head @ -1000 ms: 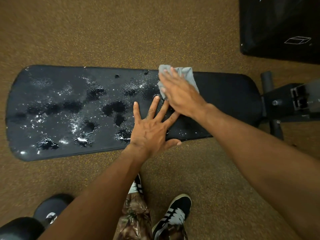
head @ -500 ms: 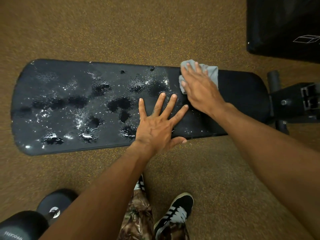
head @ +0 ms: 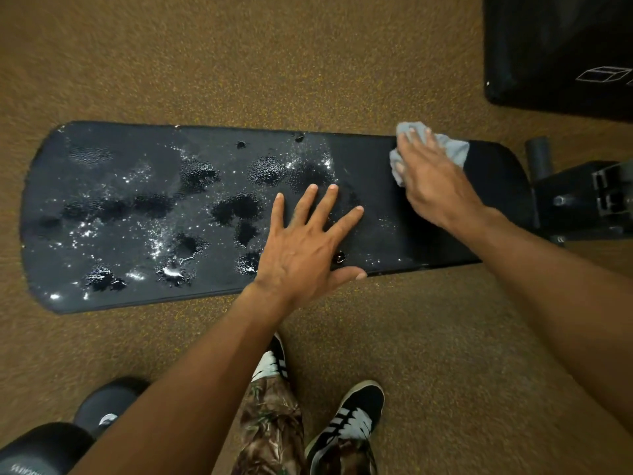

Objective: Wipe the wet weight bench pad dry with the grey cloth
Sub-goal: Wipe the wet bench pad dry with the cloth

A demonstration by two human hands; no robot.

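my right grip (head: pixel 433 180) lies flat, fingers straight, pressing the grey cloth (head: pixel 454 150) onto the far edge of the bench pad (head: pixel 137 186) near its right end. my left grip (head: pixel 305 248) rests splayed and empty mid-pad, beside pooled water (head: pixel 236 207) covering the left part.

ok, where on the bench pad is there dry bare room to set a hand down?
Free: the matte strip of pad between left hand and right hand on the grey cloth; also the pad's end between cloth and bench frame. Crowded: everything left of the left hand, puddles and droplets.
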